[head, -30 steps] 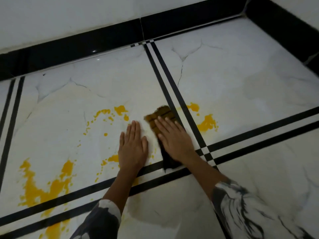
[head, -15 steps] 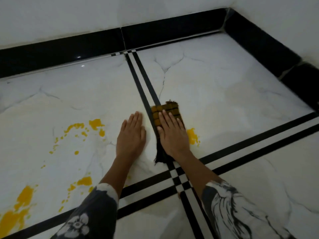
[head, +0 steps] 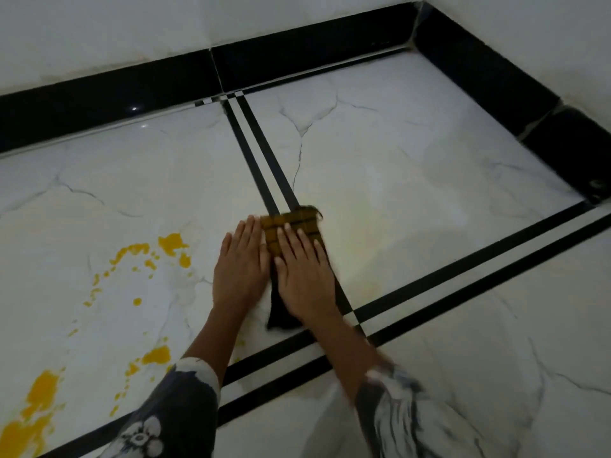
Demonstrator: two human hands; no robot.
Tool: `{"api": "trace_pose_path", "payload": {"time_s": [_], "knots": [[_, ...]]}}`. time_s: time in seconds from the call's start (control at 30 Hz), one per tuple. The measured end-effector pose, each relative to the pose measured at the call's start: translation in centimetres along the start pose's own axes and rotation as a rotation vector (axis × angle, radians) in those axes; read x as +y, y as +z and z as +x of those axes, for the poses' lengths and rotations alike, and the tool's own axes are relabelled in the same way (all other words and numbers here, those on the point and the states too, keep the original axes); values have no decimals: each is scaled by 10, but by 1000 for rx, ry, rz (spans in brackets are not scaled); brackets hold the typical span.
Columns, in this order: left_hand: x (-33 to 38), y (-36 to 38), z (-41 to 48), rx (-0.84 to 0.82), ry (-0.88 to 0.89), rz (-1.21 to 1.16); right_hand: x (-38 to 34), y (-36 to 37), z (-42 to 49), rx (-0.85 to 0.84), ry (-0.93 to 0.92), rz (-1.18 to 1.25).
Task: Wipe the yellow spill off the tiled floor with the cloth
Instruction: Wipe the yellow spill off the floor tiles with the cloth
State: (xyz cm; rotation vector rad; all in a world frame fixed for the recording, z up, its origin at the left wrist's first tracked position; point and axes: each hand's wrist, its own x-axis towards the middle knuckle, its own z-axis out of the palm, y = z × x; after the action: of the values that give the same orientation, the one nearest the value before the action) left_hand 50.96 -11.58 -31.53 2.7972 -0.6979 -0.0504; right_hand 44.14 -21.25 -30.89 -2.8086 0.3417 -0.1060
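1. No brand, label or writing could be read on anything in view.
2. Farthest left of the hands, the yellow spill (head: 36,411) lay in thick blotches on the tiled floor (head: 413,180), running off the lower left edge so its full extent was cut off.
3. Nearer the hands, smaller yellow splashes and droplets arced up toward a larger patch left of the left hand's fingers.
4. The left sleeve (head: 172,414), dark with a pale flower print, was cut off by the bottom edge.
5. The left hand (head: 239,271) lay flat on the bare tile, palm down, fingers straight and close together, holding nothing; its edge sat just beside the cloth.
6. The cloth (head: 291,224), yellow-brown with a dark check, lay across the double black stripe in the floor. Only its far end showed beyond the fingertips; a dark strip of it showed between the two hands and below the right palm, the remainder being hidden.
7. The right hand (head: 305,279) pressed flat on top of the cloth, fingers extended and slightly parted, not curled around it.
8. The right forearm and patterned sleeve (head: 396,414) were blurred.
9. Right of that hand, a faint yellowish film on the tile was hard to make out.
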Motion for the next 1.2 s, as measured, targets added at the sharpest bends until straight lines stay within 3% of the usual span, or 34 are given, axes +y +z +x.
{"api": "trace_pose_path", "payload": {"time_s": [0.07,0.2,0.27,0.33,0.43,0.53,0.63,0.73,0.83,0.87,1.0,1.07,1.2], "knots": [[-2,1,-1,14,2,-10,39,-11,36,-36,21,-9],[-2,2,-2,25,-6,-24,97,-19,14,147,338,-23],[1,2,-3,26,-12,-16,62,-10,-30,169,296,2],[1,0,-3,22,-8,0,27,3,-52,95,143,0],[-3,0,-2,14,8,-1,32,-10,-13,15,15,0],[-4,2,-2,22,7,-29,94,-21,16,70,213,-10],[-1,1,-3,21,5,-19,103,-20,-33,206,413,-87],[0,0,-4,14,-4,6,44,-3,-77,115,201,-64],[-3,1,-2,12,8,2,40,-6,-36,55,34,-33],[-3,2,-3,15,7,-11,53,-11,-17,49,68,-28],[-1,1,-4,19,3,-28,87,-12,-16,189,487,-29],[1,-1,-4,16,-12,-23,53,-7,-59,196,397,-30],[2,-2,-3,6,-7,-11,15,2,-71,-15,-38,16]]}}
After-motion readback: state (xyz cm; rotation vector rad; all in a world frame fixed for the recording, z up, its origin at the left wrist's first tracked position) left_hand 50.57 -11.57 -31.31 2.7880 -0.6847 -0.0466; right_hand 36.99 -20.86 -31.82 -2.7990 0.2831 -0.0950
